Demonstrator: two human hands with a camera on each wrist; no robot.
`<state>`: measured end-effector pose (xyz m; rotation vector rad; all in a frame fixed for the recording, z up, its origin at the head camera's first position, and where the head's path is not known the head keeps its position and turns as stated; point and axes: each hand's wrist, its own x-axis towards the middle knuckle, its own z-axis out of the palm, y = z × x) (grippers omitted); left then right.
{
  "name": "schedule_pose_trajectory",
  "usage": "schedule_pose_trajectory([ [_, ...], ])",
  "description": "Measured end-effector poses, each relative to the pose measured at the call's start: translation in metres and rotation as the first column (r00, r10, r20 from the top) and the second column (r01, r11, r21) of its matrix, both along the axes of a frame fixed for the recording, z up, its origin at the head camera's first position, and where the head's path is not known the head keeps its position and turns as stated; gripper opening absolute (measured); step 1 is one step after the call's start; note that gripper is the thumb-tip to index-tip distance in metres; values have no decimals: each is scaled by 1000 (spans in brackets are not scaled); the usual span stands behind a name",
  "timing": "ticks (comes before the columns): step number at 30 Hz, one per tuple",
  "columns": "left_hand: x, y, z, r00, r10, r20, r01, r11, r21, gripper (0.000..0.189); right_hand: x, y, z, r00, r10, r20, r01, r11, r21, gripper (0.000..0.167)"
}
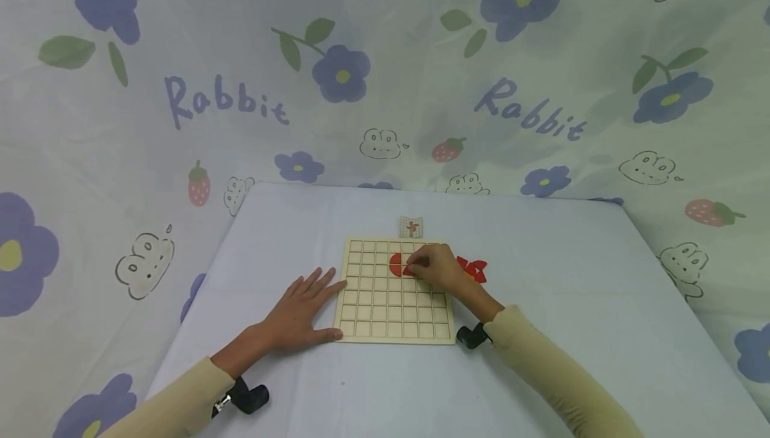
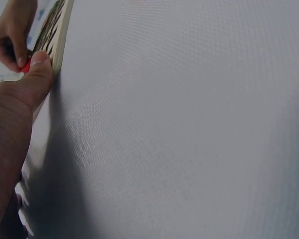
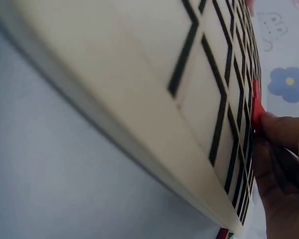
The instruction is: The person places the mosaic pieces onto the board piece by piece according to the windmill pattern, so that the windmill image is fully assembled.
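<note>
A pale wooden board (image 1: 394,314) with a grid of square recesses lies on the table. My left hand (image 1: 297,317) rests on the cloth with fingers spread, its fingertips and thumb touching the board's left edge. Over the board's upper right part, my right hand (image 1: 439,267) pinches a small red piece (image 3: 257,110) between thumb and fingertips, low against the grid. Just left of it, red curved pieces (image 1: 395,265) sit in the grid. The fingers partly hide the pinched piece, so its full shape cannot be made out.
Several loose red pieces (image 1: 475,269) lie beyond the board's right edge, partly behind my right wrist. A small card (image 1: 412,227) with a grid and a reddish pinwheel-like figure lies behind the board. White cloth (image 1: 541,277) covers the table; a patterned curtain (image 1: 385,110) hangs behind.
</note>
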<state>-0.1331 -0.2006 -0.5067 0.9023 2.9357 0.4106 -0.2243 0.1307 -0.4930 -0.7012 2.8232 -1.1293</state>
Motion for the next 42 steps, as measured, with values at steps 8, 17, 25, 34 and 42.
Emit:
schedule_pose_trajectory([
  [8, 0, -1, 3, 1000, -2, -15, 2, 1000, 2, 95, 2, 0, -1, 997, 46, -54, -44, 998, 41, 6],
  [17, 1, 1, 6, 999, -4, -31, 4, 1000, 13, 93, 2, 2, 0, 998, 58, -38, -58, 998, -1, 10],
  [25, 1, 2, 4, 1000, -5, -19, 6, 1000, 26, 93, 4, 7, 1, 994, 78, -79, -79, 997, -17, 10],
  [34, 1, 2, 3, 1000, -6, -17, 7, 999, 32, 94, 6, 22, 8, 997, 11, -81, -13, 1000, -26, 9],
  [42, 0, 2, 2, 1000, 5, 9, -5, 1000, 10, 95, 8, 42, 10, 994, -58, -93, 61, 998, 30, 8],
])
